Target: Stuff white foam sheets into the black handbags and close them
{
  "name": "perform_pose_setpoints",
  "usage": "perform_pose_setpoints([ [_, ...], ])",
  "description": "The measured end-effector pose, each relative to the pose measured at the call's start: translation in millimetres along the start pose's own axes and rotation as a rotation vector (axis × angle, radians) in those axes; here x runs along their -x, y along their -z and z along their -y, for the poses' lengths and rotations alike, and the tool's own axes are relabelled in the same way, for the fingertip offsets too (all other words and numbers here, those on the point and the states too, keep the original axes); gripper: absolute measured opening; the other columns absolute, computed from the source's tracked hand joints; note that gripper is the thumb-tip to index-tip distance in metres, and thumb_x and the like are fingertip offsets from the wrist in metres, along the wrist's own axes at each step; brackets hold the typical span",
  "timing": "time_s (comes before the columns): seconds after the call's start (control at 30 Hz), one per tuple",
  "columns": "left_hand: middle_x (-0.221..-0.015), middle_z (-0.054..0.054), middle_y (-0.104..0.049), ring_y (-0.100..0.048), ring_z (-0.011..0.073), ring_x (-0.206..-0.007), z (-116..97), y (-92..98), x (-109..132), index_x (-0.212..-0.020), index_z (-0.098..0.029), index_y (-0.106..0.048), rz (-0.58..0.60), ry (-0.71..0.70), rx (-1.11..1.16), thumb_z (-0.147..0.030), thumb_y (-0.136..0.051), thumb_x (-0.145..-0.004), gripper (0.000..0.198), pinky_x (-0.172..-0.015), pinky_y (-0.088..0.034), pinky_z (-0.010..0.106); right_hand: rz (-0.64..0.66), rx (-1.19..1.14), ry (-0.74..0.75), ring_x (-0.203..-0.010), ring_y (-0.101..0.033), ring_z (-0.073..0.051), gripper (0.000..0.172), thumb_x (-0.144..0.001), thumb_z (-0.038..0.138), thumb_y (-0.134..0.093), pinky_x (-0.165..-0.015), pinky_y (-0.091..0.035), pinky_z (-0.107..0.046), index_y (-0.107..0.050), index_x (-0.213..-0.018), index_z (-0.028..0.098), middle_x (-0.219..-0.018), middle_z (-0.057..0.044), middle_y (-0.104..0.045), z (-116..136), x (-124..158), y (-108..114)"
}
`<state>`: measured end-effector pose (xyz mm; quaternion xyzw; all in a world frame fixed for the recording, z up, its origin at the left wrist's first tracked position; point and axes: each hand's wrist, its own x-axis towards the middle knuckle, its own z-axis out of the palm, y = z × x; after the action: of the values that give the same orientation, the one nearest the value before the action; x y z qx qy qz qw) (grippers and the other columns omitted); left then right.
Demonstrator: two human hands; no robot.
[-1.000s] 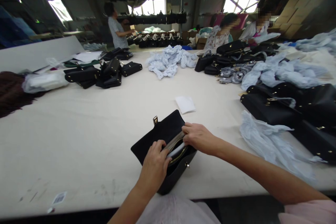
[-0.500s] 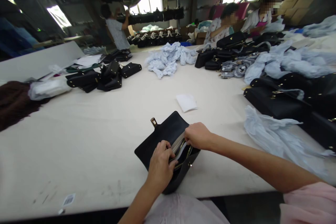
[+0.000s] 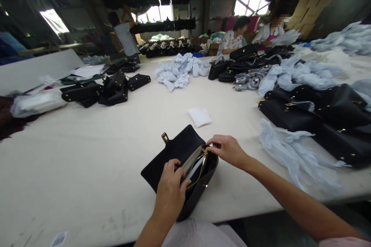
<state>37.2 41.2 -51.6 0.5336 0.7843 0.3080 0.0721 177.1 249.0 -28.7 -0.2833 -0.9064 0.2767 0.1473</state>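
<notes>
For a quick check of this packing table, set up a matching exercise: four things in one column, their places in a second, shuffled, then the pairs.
Things:
1. black handbag
2. white paper slip
3. pale blue tissue paper
4. barcode label

Places:
A. at the table's near left edge
B. lying open between the left hand and the right hand
C. to the right of the right arm, beside a row of black bags
D. flat on the table just beyond the open bag

Pairs: 1-B, 2-D, 3-C, 4-A
</notes>
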Motion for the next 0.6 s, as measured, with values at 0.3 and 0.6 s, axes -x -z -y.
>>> perform_pose_setpoints([
  [0.3,-0.116,0.011,-0.056,-0.052,0.0222,-0.111,-5,-9.3,-15,-0.113,-0.019,-0.057,-0.037,-0.305,0.072,-0.005,-0.04,-0.091,0.031,-0.096,-0.05,0.042,0.339,0.12,0.189,-0.071,-0.052,-0.014,0.024,-0.089,0.025,-0.053,-0.064,-0.033,-0.025,-0.074,-0.101,0.027,-0.077,-0.002,-0.057,0,-2,11],
  [0.6,-0.096,0.005,-0.064,-0.058,0.0194,-0.087,-31,-27.6,-80,-0.116,-0.018,-0.055,0.287,-0.436,-0.092,-0.012,-0.051,-0.091,0.026,-0.077,-0.051,0.032,0.176,-0.043,0.155,-0.069,-0.048,-0.011,0.013,-0.087,0.031,-0.062,-0.062,-0.032,-0.022,-0.073,-0.087,0.025,-0.073,0.002,-0.043,-16,14,-6],
])
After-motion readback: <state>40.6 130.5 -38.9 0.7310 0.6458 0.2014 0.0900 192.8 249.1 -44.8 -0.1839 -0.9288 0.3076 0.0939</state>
